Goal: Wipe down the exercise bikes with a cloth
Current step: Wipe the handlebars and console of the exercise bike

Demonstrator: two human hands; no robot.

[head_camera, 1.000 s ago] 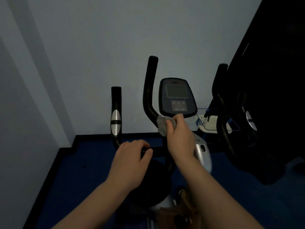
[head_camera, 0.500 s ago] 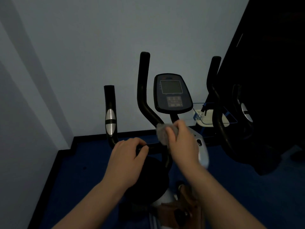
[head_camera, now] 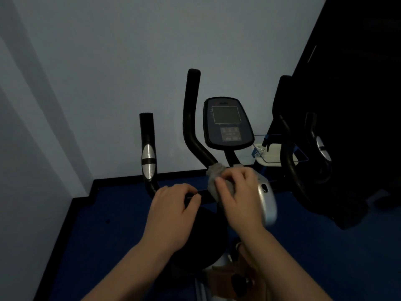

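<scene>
Firmly around cloth (head_camera: 217, 177): right hand (head_camera: 240, 198)

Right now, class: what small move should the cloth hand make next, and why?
Probably slide the right hand and grey cloth up the curved black handlebar; the cloth sits at its base, while the left hand steadies the crossbar.

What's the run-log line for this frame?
phase: wiping | right hand: grips cloth at handlebar base | left hand: grips crossbar
</scene>
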